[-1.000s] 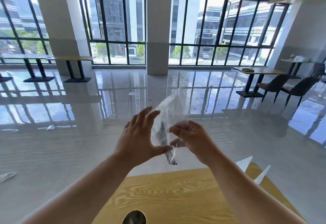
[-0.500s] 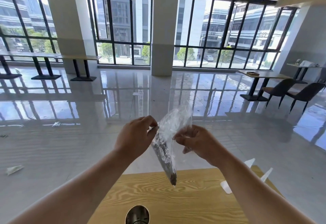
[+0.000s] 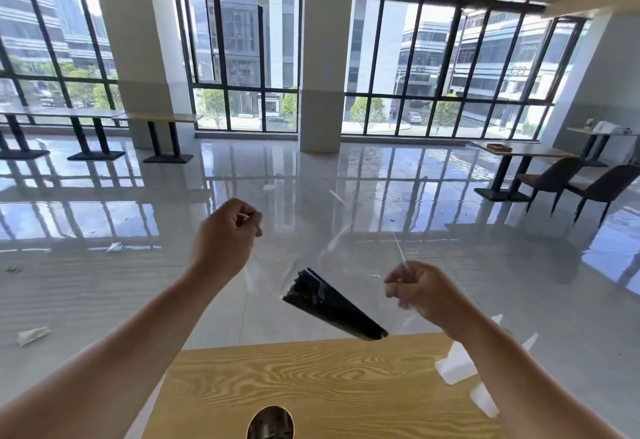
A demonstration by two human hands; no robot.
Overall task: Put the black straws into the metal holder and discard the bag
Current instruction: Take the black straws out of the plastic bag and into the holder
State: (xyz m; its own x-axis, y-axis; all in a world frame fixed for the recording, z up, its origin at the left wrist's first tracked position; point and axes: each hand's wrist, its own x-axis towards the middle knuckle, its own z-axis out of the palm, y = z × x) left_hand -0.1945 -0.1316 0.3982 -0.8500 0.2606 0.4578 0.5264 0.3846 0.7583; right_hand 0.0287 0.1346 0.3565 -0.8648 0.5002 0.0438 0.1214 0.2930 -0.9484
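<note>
The person's bare left forearm [image 3: 138, 345] and bare right forearm [image 3: 512, 369] are uncovered along all their visible length. The bare left hand [image 3: 225, 238] and bare right hand [image 3: 422, 291] are likewise uncovered to the fingertips.

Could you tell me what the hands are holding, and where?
Left hand and right hand each pinch an edge of the clear bag; black straws lie inside.

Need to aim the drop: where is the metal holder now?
Head view, bottom edge, slightly left of centre: the metal holder stands on the wooden table, below the black straws held up in the clear bag.
</note>
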